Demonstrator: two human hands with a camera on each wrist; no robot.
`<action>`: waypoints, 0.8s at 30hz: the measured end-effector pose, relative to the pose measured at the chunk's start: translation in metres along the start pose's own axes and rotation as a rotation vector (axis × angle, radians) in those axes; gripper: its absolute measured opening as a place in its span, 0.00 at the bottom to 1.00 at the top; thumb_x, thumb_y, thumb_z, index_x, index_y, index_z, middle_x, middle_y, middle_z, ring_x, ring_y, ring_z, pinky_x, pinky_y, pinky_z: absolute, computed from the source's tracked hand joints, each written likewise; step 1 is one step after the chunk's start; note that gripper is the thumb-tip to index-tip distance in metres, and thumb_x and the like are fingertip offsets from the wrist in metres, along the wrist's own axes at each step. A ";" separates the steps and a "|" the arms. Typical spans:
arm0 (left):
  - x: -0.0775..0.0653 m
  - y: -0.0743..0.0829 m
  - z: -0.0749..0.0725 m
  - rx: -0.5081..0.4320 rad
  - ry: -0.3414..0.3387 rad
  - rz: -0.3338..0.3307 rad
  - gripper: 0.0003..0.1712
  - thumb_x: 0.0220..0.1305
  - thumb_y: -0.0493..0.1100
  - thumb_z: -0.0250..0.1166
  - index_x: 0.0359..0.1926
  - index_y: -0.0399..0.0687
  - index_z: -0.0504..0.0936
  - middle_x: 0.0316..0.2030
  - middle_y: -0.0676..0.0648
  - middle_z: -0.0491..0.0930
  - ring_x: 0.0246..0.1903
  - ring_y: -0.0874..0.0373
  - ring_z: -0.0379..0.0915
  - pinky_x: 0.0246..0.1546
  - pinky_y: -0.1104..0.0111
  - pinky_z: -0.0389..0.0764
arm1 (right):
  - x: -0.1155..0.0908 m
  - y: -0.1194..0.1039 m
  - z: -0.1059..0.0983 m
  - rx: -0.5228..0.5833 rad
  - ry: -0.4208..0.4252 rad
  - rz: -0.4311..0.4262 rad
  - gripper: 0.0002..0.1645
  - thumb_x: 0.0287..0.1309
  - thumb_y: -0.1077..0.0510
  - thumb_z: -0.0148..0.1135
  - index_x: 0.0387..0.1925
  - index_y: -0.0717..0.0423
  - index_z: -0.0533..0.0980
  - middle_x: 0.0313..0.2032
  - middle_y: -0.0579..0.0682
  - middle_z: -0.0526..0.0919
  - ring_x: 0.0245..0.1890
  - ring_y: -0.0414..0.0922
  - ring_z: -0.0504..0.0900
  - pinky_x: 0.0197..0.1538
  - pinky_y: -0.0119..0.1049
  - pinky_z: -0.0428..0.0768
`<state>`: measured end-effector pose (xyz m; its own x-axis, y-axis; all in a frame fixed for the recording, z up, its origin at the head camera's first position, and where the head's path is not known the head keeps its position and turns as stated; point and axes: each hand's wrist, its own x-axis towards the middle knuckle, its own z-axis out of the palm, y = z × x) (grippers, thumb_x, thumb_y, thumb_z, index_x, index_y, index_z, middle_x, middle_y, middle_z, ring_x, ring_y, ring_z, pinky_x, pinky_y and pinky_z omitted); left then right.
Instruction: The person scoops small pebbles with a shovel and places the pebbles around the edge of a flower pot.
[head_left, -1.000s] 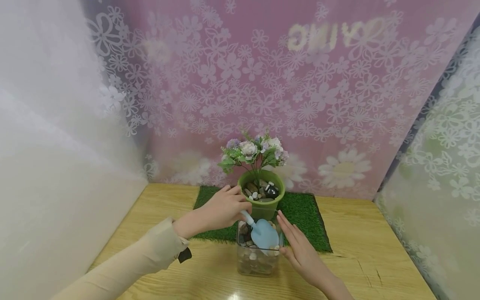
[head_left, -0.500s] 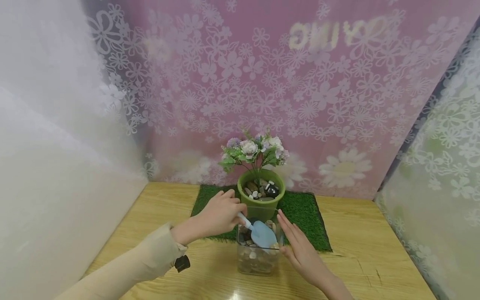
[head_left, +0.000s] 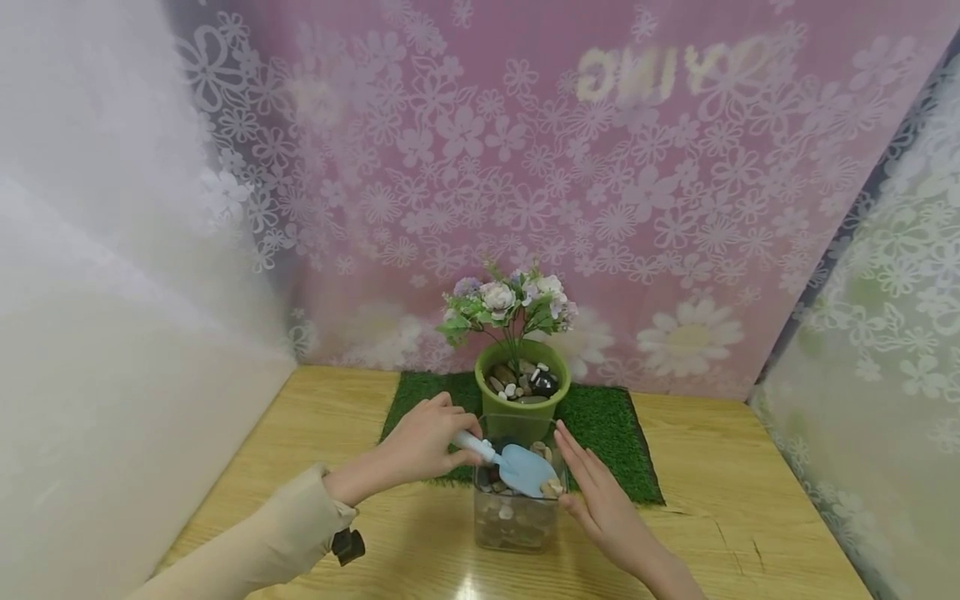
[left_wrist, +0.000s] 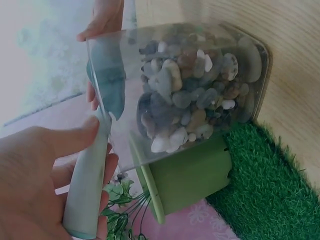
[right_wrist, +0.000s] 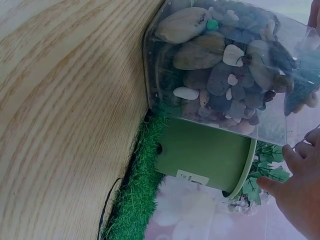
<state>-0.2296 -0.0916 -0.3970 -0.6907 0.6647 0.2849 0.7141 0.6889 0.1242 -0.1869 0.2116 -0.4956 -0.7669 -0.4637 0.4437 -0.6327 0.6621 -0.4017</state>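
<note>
My left hand (head_left: pixel 431 437) grips the pale handle of a small light-blue trowel (head_left: pixel 527 471). Thumb and fingers wrap round that handle (left_wrist: pixel 86 185) in the left wrist view. The trowel's blade lies inside the mouth of a clear plastic container (head_left: pixel 517 546), with a few tan stones (head_left: pixel 552 487) at its tip. Mixed pebbles (right_wrist: pixel 220 75) fill much of the container. My right hand (head_left: pixel 603 512) rests along the container's right side at the rim, its fingers straight.
Directly behind the container stands a green flowerpot (head_left: pixel 486 392) holding stones and artificial flowers (head_left: pixel 498 297). The pot sits on a green turf mat (head_left: pixel 611 442). Below is a wood-grain table (head_left: pixel 720 467), with a pink floral curtain (head_left: pixel 525 167) at the back.
My left hand has drawn left and slightly down with the trowel, whose handle now lies flatter. Tan stones now show at the blade's tip. The right hand has stayed in place.
</note>
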 end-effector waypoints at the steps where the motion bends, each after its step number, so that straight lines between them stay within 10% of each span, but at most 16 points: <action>1: -0.001 0.000 0.000 -0.003 0.004 0.000 0.13 0.59 0.56 0.74 0.42 0.57 0.88 0.37 0.56 0.86 0.30 0.61 0.60 0.33 0.69 0.65 | 0.000 0.000 0.000 0.001 -0.001 0.000 0.49 0.70 0.58 0.60 0.82 0.50 0.44 0.80 0.55 0.48 0.76 0.51 0.59 0.68 0.62 0.62; 24: -0.018 -0.002 0.013 -0.016 0.204 -0.082 0.11 0.56 0.55 0.77 0.37 0.60 0.87 0.34 0.58 0.84 0.30 0.62 0.61 0.33 0.69 0.66 | 0.000 0.001 0.001 -0.009 -0.009 0.004 0.50 0.69 0.59 0.61 0.82 0.49 0.44 0.81 0.52 0.46 0.76 0.51 0.58 0.70 0.60 0.61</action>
<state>-0.2204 -0.1010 -0.4147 -0.7104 0.5332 0.4595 0.6593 0.7327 0.1690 -0.1873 0.2122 -0.4967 -0.7705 -0.4660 0.4348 -0.6285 0.6692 -0.3964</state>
